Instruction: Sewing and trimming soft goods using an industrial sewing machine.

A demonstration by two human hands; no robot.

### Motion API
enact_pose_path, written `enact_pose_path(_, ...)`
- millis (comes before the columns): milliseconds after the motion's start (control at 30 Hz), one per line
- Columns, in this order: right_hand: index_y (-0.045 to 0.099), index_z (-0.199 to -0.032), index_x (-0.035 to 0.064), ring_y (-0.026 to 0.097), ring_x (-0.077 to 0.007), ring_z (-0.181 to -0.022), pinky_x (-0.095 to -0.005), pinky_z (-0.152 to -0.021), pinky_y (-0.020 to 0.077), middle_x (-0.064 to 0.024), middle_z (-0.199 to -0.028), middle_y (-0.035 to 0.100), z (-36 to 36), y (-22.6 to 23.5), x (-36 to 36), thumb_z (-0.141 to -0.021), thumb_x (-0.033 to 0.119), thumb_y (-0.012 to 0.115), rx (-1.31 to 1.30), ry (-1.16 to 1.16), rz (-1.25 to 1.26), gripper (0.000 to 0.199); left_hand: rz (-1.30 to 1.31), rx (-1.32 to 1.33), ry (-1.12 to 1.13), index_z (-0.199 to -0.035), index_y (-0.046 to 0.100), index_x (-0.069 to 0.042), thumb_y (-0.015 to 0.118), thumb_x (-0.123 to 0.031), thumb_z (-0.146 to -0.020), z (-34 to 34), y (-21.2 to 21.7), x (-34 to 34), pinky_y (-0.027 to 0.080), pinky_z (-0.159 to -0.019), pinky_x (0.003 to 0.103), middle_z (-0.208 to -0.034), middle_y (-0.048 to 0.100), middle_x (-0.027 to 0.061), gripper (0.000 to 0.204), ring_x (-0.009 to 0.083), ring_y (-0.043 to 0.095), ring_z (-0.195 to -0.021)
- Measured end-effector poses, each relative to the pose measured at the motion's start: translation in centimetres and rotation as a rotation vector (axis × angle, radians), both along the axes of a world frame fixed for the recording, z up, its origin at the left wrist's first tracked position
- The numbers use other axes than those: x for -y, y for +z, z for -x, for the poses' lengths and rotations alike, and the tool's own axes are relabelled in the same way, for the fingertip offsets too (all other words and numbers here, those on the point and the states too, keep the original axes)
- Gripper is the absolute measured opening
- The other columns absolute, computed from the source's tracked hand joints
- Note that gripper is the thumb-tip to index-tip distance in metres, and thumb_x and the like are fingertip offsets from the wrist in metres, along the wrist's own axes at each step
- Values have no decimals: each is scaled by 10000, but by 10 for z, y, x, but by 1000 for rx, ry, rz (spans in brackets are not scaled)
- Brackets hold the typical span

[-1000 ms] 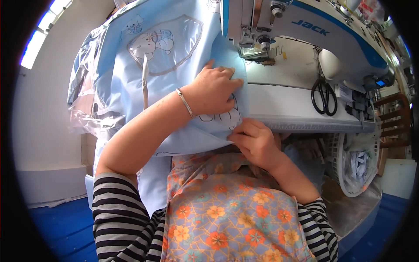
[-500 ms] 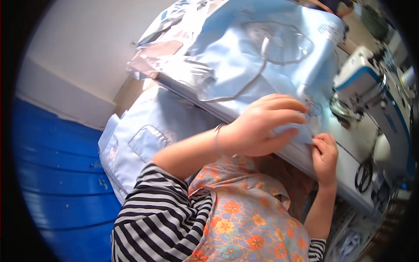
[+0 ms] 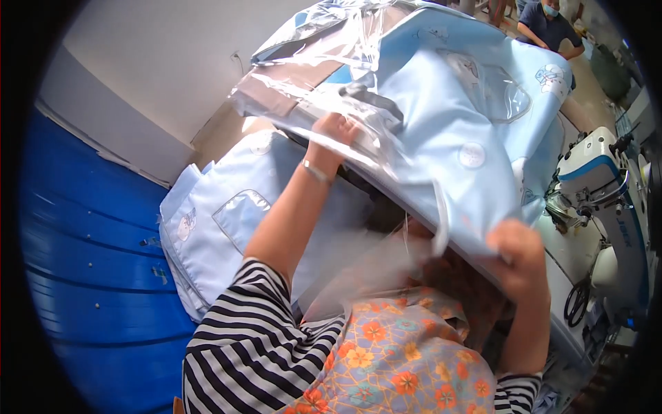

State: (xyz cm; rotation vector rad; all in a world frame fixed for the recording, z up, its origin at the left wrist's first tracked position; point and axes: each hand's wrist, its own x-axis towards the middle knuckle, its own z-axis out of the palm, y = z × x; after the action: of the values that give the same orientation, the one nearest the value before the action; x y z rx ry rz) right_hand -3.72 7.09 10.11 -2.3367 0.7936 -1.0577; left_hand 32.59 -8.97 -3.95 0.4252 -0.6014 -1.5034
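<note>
"Your grip?"
"Left hand (image 3: 336,132) curled on clear plastic film (image 3: 376,141); blurred right hand (image 3: 517,255), I can't tell."
"Pale-blue printed cloth (image 3: 441,131)?"
"Across the white table (image 3: 568,259); likely soft, light: I'd pinch its edge."

Pale-blue cloth (image 3: 441,138) with cartoon prints (image 3: 554,79) lies rumpled beside crinkled clear plastic (image 3: 296,90); its blurred near edge may be bunched.

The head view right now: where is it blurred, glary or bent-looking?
Head view: the right hand is blurred, the left hand looks sharper; head view: a pale smear above the apron is too blurred to identify; head view: white glare streaks the clear plastic; head view: lines on the blue floor curve.
</note>
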Motion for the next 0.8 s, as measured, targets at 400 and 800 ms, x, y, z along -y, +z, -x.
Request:
enact_pose_path(400,650,-752,40,543,-170,-659,-266,-594,396,-46,-730,605,24,-44,-73,-752,33,718,249,-285,-249,68,-201,-258,19,-1154,501,-23,541,-496,-911,71,23,25,513,-801,367,-1146,572,157,533,283,587,-1026)
enact_pose_path(800,622,-804,53,627,-310,-710,-388,-612,474,-109,-758,636,30,-35,-95,-604,-44,622,4,-444,-27,222,240,238,329,-1195,528,-57,488,-252,-962,26,65,37,513,-801,341,-1089,593,96,306,213,591,-956)
